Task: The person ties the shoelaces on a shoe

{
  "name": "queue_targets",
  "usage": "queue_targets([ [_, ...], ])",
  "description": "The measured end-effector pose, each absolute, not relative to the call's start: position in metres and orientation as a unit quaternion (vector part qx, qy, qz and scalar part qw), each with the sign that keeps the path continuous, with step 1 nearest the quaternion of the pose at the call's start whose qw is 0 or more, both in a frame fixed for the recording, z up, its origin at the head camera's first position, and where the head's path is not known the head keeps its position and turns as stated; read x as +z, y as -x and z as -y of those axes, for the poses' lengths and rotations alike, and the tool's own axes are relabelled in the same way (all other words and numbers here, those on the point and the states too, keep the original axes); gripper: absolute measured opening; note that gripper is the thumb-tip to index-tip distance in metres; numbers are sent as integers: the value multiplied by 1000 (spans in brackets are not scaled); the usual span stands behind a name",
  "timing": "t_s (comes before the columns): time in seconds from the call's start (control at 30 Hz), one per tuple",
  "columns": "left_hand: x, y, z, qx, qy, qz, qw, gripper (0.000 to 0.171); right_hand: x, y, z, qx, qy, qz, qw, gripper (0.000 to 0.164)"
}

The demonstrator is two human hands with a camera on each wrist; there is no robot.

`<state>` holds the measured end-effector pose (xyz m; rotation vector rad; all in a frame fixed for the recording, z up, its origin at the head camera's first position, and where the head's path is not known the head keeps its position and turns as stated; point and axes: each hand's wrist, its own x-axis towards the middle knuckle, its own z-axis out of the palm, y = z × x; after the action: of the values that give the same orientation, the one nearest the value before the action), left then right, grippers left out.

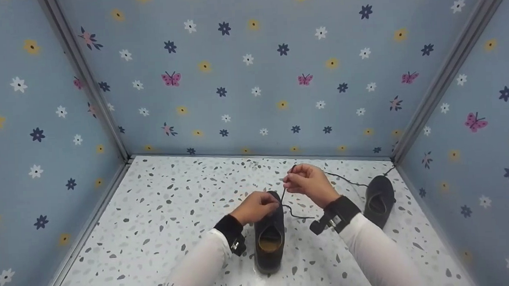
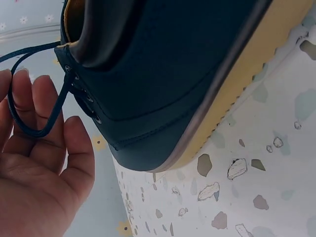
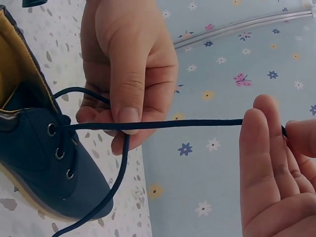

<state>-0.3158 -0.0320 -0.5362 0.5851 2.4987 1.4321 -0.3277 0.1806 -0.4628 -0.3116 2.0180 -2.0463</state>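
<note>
A dark blue lace-up shoe (image 1: 269, 262) with metal eyelets and a pale sole stands on the floor, toe away from me. Over its front, my left hand (image 1: 256, 206) pinches one shoelace between thumb and fingers; that lace bends into a loop beside the eyelets in the left wrist view. My right hand (image 1: 311, 184) is higher and to the right, pinching the other shoelace (image 3: 187, 123), which runs taut from the top eyelets. A loose lace end (image 3: 118, 175) hangs below the left hand and trails right of the shoe in the head view.
A second dark shoe (image 1: 379, 200) stands at the right near the side wall, its undone lace (image 1: 346, 180) spread over the speckled floor (image 1: 154, 216). Blue walls (image 1: 234, 75) printed with flowers and butterflies close in the back and both sides.
</note>
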Motion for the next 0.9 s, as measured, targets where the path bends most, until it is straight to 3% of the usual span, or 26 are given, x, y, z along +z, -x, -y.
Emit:
queue_targets([
  [0.5,-533,312,32,488,-216,-834,141,22,-463,347,-167,-680,70,-724,93,15],
  [0.9,-537,313,28,478,-240,-836,120,17,-477,365,-160,-644,32,-760,78,13],
])
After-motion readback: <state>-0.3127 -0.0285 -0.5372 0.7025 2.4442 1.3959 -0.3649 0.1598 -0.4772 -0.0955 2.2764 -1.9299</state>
